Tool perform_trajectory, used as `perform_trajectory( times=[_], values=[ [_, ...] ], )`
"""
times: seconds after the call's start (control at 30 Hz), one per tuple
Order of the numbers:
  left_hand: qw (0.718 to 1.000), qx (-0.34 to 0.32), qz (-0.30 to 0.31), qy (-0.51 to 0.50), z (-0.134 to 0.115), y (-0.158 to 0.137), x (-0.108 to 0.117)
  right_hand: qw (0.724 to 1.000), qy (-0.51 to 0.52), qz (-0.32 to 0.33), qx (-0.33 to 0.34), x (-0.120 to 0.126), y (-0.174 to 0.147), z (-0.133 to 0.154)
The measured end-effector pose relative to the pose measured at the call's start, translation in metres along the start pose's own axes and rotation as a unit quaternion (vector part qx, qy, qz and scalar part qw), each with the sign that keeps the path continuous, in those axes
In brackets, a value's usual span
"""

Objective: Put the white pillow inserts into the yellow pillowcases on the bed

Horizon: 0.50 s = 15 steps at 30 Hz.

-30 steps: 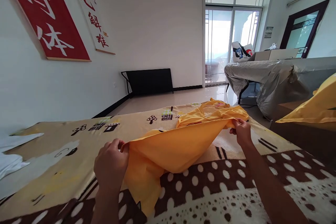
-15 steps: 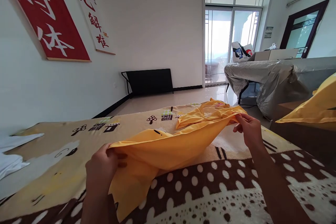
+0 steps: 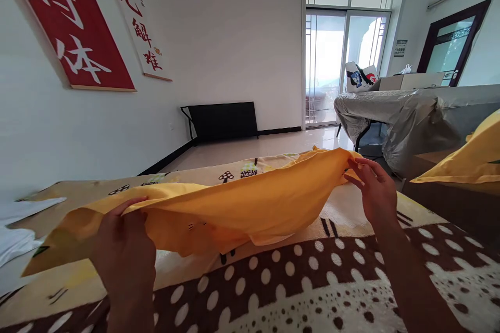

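Note:
A thin yellow cloth point(image 3: 242, 203) with small dark print stretches between my hands above a patterned blanket point(image 3: 265, 278). My left hand point(image 3: 125, 250) grips its upper edge on the left, fingers curled into the fabric. From there a loose end of the cloth spreads leftward over the blanket. My right hand point(image 3: 377, 190) pinches the other end between thumb and fingers, holding it slightly higher than the left. The middle sags in a shallow curve. Folds hide the cloth's full shape, so I cannot tell what kind of article it is.
Another yellow cloth point(image 3: 464, 161) lies over a brown box point(image 3: 433, 208) at the right. White fabric point(image 3: 19, 239) rests on the blanket's left side. Behind are a black folded frame point(image 3: 222, 122) against the wall and a plastic-covered table point(image 3: 398, 101) bearing boxes.
My left hand has moved left and slightly down, its end of the cloth now spread leftward. The cloth is pulled wider and covers more of the blanket; my right hand has barely shifted.

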<state>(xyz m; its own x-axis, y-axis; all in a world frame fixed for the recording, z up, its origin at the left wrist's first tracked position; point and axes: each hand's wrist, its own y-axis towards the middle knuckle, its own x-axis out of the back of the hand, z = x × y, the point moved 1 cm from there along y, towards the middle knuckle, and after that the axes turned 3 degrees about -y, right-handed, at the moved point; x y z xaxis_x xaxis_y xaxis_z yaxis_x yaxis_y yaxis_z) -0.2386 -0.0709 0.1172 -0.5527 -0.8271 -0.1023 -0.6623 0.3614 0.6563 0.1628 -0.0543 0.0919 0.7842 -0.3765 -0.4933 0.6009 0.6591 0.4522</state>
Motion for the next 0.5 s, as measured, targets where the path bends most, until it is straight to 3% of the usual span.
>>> perform_trajectory(
  times=[0.23,0.4,0.5],
  values=[
    [0.994,-0.107,-0.026,0.006,-0.020,-0.009,0.003,0.982,-0.059,0.049,0.172,-0.003,-0.010,0.012],
    [0.985,-0.134,-0.004,-0.108,-0.021,-0.007,0.003,0.949,-0.176,0.057,0.254,0.000,-0.016,0.020],
    [0.970,-0.189,0.011,-0.152,-0.022,-0.004,0.005,0.929,-0.231,0.048,0.287,0.002,-0.020,0.026]
  ],
)
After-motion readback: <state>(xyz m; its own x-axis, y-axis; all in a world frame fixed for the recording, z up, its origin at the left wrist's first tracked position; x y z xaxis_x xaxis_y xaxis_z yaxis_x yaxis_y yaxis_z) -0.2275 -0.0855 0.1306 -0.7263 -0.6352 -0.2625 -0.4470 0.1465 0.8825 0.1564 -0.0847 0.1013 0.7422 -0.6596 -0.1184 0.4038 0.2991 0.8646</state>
